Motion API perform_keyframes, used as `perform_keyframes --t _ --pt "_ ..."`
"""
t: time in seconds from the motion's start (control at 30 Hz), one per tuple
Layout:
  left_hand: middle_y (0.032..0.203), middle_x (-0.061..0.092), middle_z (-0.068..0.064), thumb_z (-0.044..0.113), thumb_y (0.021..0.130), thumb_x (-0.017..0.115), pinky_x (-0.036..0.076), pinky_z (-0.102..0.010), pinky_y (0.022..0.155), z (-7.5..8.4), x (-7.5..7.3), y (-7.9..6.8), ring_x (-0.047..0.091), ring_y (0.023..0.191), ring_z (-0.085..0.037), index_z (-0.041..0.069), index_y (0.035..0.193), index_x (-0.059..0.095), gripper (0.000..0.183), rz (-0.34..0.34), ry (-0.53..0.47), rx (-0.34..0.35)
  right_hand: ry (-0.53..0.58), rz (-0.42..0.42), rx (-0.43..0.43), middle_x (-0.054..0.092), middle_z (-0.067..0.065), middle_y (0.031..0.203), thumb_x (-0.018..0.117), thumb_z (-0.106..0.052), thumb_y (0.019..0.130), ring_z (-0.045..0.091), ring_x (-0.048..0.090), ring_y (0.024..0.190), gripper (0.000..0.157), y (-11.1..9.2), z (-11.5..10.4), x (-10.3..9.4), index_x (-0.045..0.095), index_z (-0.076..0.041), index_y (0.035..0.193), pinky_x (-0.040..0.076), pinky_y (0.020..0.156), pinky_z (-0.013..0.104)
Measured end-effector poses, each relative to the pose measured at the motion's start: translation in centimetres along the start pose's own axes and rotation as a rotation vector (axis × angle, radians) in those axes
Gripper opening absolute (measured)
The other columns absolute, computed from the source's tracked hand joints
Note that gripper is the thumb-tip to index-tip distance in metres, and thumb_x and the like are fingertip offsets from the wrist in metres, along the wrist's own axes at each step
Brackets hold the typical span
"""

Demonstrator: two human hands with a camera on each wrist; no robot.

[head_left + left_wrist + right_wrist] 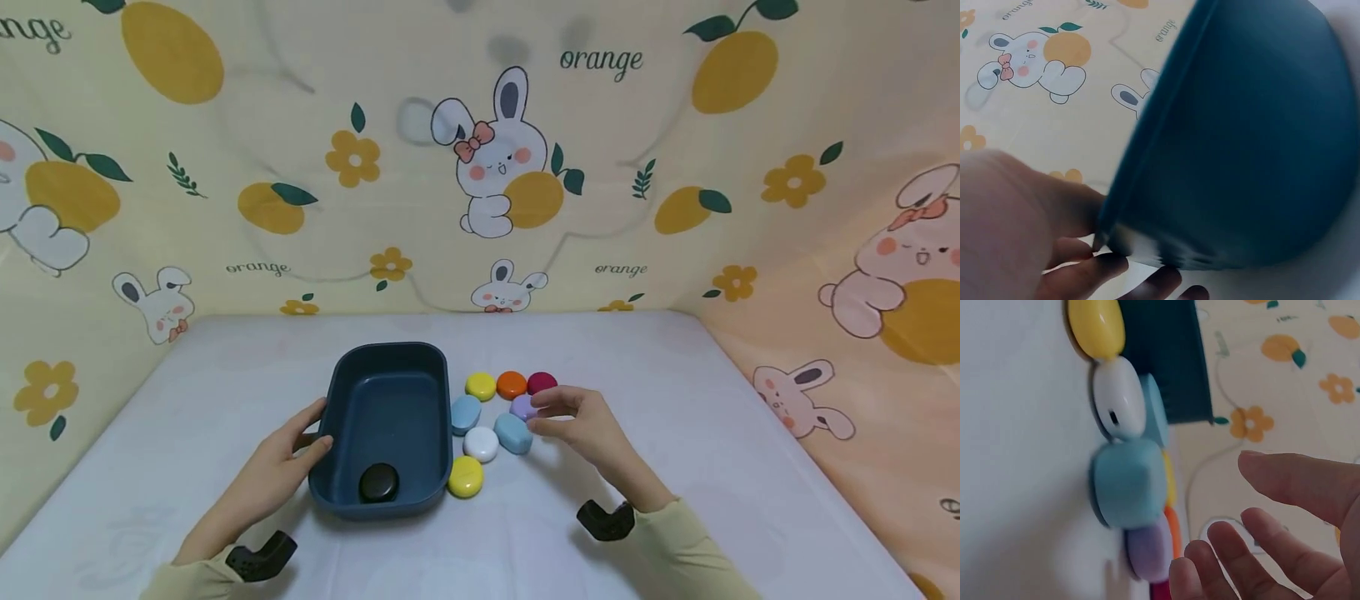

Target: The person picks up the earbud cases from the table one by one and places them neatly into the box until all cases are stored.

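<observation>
"What's at the left?"

"The left hand (272, 477) grips the left edge of a smooth, dark-blue box (390, 421), rectangular with rounded corners."

"What's inside?"

"One round, glossy black stone (378, 482), at the near end."

"And right of the box?"

"Shiny rounded stones on the white table (262, 367): two yellow stones (466, 477), two light-blue stones (513, 433), then white (481, 444), orange (512, 384), purple (522, 407) and dark red (542, 382)."

"The right hand (585, 423)?"

"Thumb and fingertips apart, just beside the purple stone, partly covering it in the head view."
</observation>
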State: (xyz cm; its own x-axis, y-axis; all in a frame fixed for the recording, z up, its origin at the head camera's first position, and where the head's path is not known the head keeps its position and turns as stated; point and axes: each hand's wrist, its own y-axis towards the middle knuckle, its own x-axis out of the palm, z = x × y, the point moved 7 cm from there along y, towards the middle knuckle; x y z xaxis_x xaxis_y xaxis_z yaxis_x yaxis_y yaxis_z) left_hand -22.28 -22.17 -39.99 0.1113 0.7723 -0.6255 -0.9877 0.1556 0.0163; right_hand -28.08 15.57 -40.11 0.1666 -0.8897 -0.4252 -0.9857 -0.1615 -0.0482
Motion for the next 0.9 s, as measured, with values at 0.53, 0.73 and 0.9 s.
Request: perform_keyframes --t 0.53,0.73,0.9 --pt "0.157 0.026 -0.022 0.029 0.104 0.053 0.042 -0.058 0.099 -0.3 0.3 -0.2 0.044 0.13 -0.044 0.0 0.155 0.023 0.066 0.01 -0.029 -0.026 -0.006 0.015 0.028 0.067 0.005 0.101 0.085 -0.009 0.076 0.023 0.061 0.096 0.035 0.1 0.6 2.1 0.07 -0.007 0.108 0.054 0.083 0.039" --pt "0.156 0.028 -0.022 0.029 0.103 0.054 0.042 -0.058 0.098 -0.4 0.2 -0.1 0.044 0.13 -0.044 0.002 0.155 0.025 0.065 0.019 -0.031 -0.03 -0.009 0.036 0.042 0.066 0.004 0.1 0.086 -0.006 0.074 0.023 0.061 0.094 0.036 0.3 1.0 2.5 0.07 -0.007 0.106 0.056 0.079 0.037" --pt "0.155 0.03 -0.021 0.027 0.103 0.055 0.044 -0.057 0.097 -0.8 0.2 0.0 0.046 0.129 -0.043 0.003 0.155 0.026 0.064 0.017 -0.033 -0.043 -0.081 0.056 0.05 0.066 0.002 0.098 0.088 -0.006 0.072 0.022 0.061 0.091 0.041 0.4 1.3 2.8 0.069 -0.006 0.108 0.057 0.076 0.036"
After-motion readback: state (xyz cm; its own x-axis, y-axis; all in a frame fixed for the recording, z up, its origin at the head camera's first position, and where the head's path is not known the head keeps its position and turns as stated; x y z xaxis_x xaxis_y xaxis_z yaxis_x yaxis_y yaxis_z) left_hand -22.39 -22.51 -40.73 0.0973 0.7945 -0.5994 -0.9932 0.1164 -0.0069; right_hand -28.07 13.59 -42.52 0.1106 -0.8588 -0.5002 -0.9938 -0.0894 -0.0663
